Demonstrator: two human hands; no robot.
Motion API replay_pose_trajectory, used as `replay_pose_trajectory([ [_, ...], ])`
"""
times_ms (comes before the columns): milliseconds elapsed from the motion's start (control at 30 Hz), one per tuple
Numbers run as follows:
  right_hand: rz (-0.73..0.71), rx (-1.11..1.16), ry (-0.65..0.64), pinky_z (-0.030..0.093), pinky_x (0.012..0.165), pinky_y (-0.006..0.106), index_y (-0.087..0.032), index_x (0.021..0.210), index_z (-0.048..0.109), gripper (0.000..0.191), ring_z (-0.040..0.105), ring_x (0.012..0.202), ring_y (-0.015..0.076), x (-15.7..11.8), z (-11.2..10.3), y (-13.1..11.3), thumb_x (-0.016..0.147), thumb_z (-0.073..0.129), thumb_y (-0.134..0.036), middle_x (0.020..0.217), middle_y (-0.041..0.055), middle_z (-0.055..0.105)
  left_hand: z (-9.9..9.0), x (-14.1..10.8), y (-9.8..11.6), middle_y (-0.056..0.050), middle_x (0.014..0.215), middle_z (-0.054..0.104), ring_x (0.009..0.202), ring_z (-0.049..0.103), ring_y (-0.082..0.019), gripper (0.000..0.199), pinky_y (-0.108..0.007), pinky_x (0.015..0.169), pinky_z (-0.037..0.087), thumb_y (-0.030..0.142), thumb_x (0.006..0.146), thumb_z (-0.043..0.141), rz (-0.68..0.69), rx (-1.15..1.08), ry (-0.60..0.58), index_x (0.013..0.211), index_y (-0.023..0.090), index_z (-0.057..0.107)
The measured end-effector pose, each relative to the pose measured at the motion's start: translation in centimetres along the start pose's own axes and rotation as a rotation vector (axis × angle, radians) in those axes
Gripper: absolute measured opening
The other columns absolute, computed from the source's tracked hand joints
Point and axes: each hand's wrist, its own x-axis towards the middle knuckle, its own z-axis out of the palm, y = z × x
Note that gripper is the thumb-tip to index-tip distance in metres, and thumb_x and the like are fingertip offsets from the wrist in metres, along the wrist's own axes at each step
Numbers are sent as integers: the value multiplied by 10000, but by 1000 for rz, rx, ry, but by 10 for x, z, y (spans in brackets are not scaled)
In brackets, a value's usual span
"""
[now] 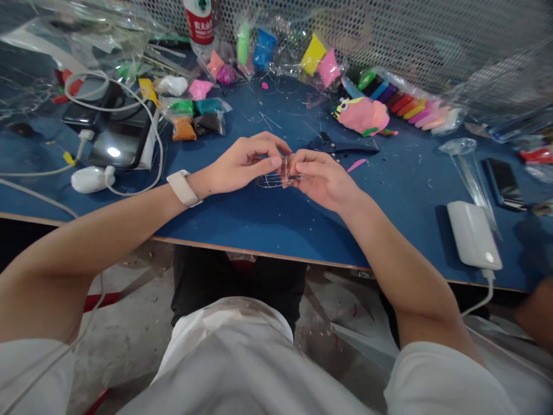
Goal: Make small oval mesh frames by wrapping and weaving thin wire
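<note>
Head cam: left hand (250, 163) and right hand (322, 177) both pinch a little wire frame (270, 183) over the table (259, 222), fingertips close together, probably because thin wire bends easily. Pliers (343, 148) lie just beyond the right hand, likely parked for easy reach.

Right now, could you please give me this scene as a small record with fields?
Left hand: holding a wire piece
Right hand: holding the same wire piece
Left wrist: pale band
Beyond the right hand: dark blue tool, pink figure with an eye
Far right: white device with cable
Surface: blue tabletop
</note>
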Motion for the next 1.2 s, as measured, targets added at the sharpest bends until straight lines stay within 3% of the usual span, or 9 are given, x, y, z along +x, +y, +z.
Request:
replay_pose_trajectory([
  [167,-8,-1,-1,659,914,390,-267,823,795,380,737,907,209,0,1,2,791,1046,-550,923,14,776,-2,0,-2,-135,1119,842,1302,749,-290,694,-446,1096,650,879,1070,657,44,-34,-88,826,253,830],
  [300,-49,-67,-11,653,932,417,-264,849,797,474,749,929,232,1,-1,2,854,974,-704,930,35,757,-3,-1,0,-125,1088,825,1271,739,-289,657,-448,1095,645,876,1062,669,30,-9,-108,892,277,878],
  [533,-138,-101,-28,653,946,439,-271,884,807,432,751,931,240,-2,-2,1,836,993,-657,989,41,787,-2,-4,11,-123,1086,782,1125,725,-295,720,-478,1034,665,980,947,711,-2,30,-36,823,291,880],
  [667,-200,-87,7,683,972,430,-282,936,798,422,773,996,232,-2,1,3,813,1047,-599,1150,34,830,-4,-6,3,-109,1036,760,984,724,-245,619,-443,933,658,851,1050,710,133,84,4,887,286,907],
  [767,-250,-63,150,710,999,411,-301,1027,776,514,792,1037,214,-1,5,4,782,1086,-631,1274,21,819,-3,-6,-9,-101,999,734,939,719,-231,576,-445,898,650,758,1118,674,240,187,120,910,267,893],
  [867,-271,-52,288,723,962,364,-305,1021,741,556,797,994,186,0,11,4,785,1086,-671,1110,-9,792,-1,-7,-17,-96,1037,705,970,717,-241,528,-468,911,656,686,1152,651,279,326,242,929,255,860],
  [967,-261,-16,344,697,784,296,-295,980,709,565,759,837,141,0,18,6,812,1060,-705,955,-35,747,1,-8,-21,-96,1086,687,998,708,-241,429,-464,921,654,583,1175,647,313,420,302,981,247,831],
  [1067,-250,40,336,658,699,269,-295,968,697,582,723,768,120,-1,23,7,783,1088,-684,916,-48,740,2,-10,-20,-105,1124,694,1046,712,-245,361,-450,945,651,511,1189,633,347,475,288,1006,251,802],
  [1200,-231,81,337,672,774,287,-327,1058,718,608,735,855,150,-3,24,7,740,1124,-650,893,-54,738,4,-12,-17,-116,1135,703,1087,722,-268,347,-483,969,657,479,1190,626,369,516,249,1004,241,797],
])
